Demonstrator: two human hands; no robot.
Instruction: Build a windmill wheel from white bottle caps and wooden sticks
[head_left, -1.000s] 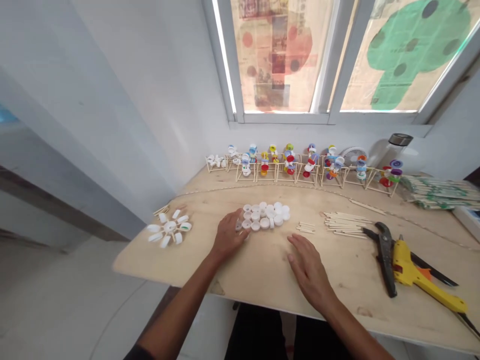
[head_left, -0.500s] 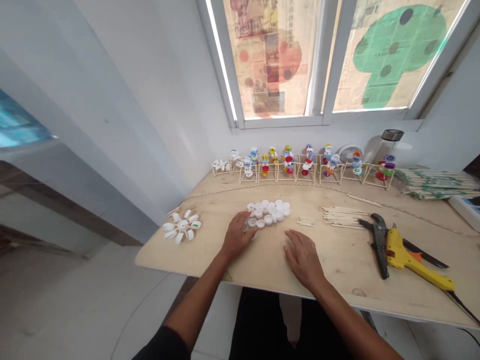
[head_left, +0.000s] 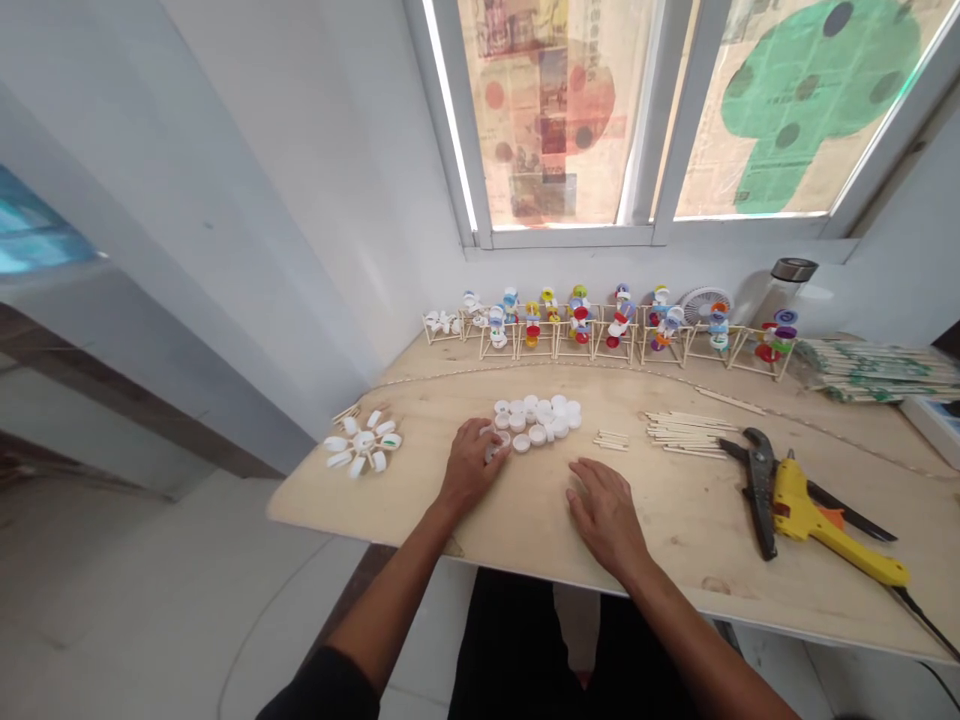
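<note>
My left hand [head_left: 471,465] rests at the near left edge of a loose cluster of white plastic bottle caps [head_left: 536,420], its fingers curled around one white cap [head_left: 496,446]. My right hand [head_left: 606,513] lies flat on the plywood board [head_left: 420,490], a little below the cluster, its fingers spread and holding nothing. Left of my hands, several white caps form a wheel shape [head_left: 362,443] around a central cap.
Wooden sticks [head_left: 686,435] and a small stick bundle [head_left: 611,441] lie right of the caps. Further right are cutting pliers [head_left: 761,490] and a yellow glue gun [head_left: 821,530]. Stick frames bearing colourful caps [head_left: 600,325] line the back, near a small fan [head_left: 705,306].
The camera view has shifted slightly and the table appears a little smaller. My left hand has closed further around the cap at the cluster's edge. My right hand stays flat.
</note>
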